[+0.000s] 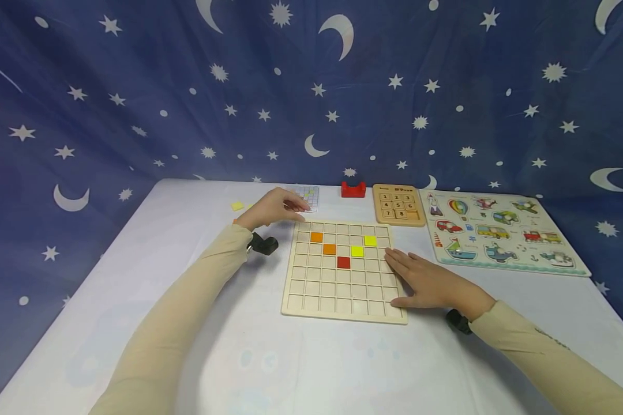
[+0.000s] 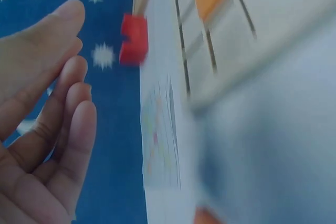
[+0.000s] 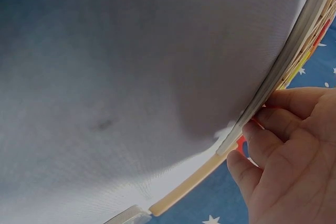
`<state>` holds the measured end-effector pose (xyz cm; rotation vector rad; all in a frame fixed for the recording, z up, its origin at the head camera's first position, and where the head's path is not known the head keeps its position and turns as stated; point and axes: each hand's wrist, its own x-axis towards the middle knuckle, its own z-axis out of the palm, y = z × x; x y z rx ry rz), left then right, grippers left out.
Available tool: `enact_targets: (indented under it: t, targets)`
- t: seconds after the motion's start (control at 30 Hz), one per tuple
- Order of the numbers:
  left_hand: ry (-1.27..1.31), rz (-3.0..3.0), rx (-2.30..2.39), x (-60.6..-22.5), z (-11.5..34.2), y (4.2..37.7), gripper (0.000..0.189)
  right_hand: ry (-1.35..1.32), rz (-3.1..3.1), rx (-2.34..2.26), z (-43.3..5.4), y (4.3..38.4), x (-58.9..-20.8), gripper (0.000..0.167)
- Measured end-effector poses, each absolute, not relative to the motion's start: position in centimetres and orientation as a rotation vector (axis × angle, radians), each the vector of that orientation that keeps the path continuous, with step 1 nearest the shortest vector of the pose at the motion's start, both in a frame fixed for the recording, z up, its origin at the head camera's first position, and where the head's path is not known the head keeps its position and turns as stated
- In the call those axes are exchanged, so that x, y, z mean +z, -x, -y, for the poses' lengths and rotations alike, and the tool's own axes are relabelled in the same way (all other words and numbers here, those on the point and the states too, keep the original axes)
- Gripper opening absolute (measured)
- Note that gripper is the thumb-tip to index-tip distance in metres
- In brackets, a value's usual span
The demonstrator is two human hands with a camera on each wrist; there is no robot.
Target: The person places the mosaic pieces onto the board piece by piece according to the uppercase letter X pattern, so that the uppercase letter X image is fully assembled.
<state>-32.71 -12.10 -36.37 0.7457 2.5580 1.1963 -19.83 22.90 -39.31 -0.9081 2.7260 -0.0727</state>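
Observation:
A pale wooden grid board [image 1: 322,289] lies flat on the table. Set in its cells are two orange tiles [image 1: 316,237], two yellow tiles [image 1: 357,251] and one red tile [image 1: 344,263], which together trace a V. Past the board's far left corner, my left hand [image 1: 274,207] hovers beside a printed grid card [image 1: 311,199]. Its fingers are loosely extended, and in the left wrist view nothing shows between thumb and fingertips. My right hand [image 1: 427,282] rests along the board's right edge, fingers spread, fingertips touching the rim.
Loose yellow tiles [image 1: 237,205] lie left of my left hand, partly hidden by it. Behind the board stand a red holder [image 1: 353,190] and a wooden number puzzle [image 1: 398,222]. A vehicle picture puzzle [image 1: 503,233] lies at the right. A starry blue cloth [image 1: 291,132] hangs behind.

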Motion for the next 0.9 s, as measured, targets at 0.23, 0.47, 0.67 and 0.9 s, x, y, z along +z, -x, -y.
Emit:
enact_targets:
  t: [0.23, 0.47, 0.67, 0.9]
  targets:
    - [-0.535, -2.647, 1.134, -36.2, 16.5, 32.6, 0.036, 0.913, -2.723, -0.080, -23.0, 19.9, -39.4, 0.096]
    - [-0.443, -2.689, 1.126, -37.3, 19.1, 32.9, 0.039, 0.915, -2.728, -0.076, -23.1, 19.9, -39.5, 0.097]
    - [-0.366, -2.683, 1.108, -38.7, 19.9, 33.3, 0.039, 0.913, -2.730, -0.074, -23.0, 19.9, -39.5, 0.097]
    - [-0.420, -2.704, 1.110, -40.1, 20.3, 33.9, 0.043, 0.912, -2.725, -0.076, -23.0, 19.9, -39.5, 0.096]
